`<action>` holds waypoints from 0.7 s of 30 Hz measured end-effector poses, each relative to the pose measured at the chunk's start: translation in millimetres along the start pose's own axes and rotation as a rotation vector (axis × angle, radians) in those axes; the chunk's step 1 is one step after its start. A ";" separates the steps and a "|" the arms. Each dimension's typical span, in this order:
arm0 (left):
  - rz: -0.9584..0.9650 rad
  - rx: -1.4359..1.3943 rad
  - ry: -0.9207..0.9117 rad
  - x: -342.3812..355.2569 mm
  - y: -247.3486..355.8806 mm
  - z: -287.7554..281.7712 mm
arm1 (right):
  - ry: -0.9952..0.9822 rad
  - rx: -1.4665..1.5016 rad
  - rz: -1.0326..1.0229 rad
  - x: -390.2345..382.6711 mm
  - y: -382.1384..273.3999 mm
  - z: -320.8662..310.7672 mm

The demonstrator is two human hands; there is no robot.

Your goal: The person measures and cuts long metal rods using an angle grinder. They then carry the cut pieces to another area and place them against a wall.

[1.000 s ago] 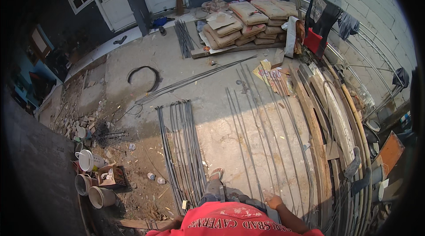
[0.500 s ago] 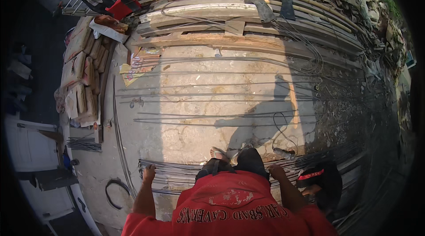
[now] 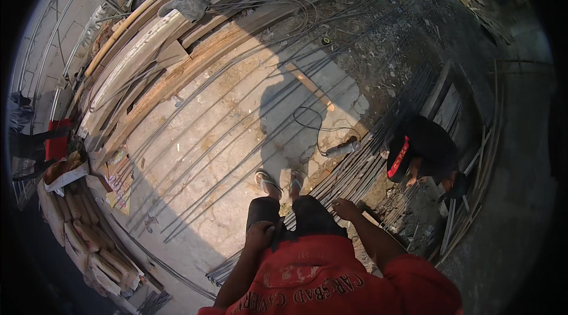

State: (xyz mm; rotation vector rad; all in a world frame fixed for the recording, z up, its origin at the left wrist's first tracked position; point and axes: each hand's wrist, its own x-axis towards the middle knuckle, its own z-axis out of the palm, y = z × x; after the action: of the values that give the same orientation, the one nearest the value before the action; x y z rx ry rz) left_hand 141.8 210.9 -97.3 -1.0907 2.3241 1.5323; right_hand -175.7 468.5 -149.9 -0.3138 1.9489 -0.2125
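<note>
My left hand (image 3: 260,236) is at the front of my left thigh, its fingers curled beside a small dark shape. What they hold, if anything, is hidden against the dark trousers. Out from my right thigh, my right hand (image 3: 345,208) hangs with loosely curled fingers and nothing visible in them. It is nearest to a bundle of long steel bars (image 3: 361,176), which runs past my feet along the ground. Just beyond that bundle, a grey corded power tool (image 3: 343,148) lies on the concrete with its black cable looped.
A person in dark clothes (image 3: 429,149) crouches at the right beside the bars. Separate long rods (image 3: 207,179) cross the concrete ahead, near a short wooden board (image 3: 309,85). Timber beams (image 3: 177,78), rubber boots (image 3: 186,6) and stacked sacks (image 3: 80,235) border the left side.
My view has swung right, bringing the crouching person more fully into sight. My left hand has moved from out at my side to my thigh; my right hand still hangs beside me.
</note>
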 end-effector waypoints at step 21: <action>-0.529 0.084 0.101 350.7 -398.7 99.6 | 0.312 -0.190 -0.021 613.2 -19.9 -100.1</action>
State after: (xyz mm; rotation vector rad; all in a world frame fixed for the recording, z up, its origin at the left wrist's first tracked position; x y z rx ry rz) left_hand 118.3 39.8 -609.2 -1.6220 1.9084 1.1910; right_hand -491.1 256.3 -641.7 -0.4469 2.2812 -0.0935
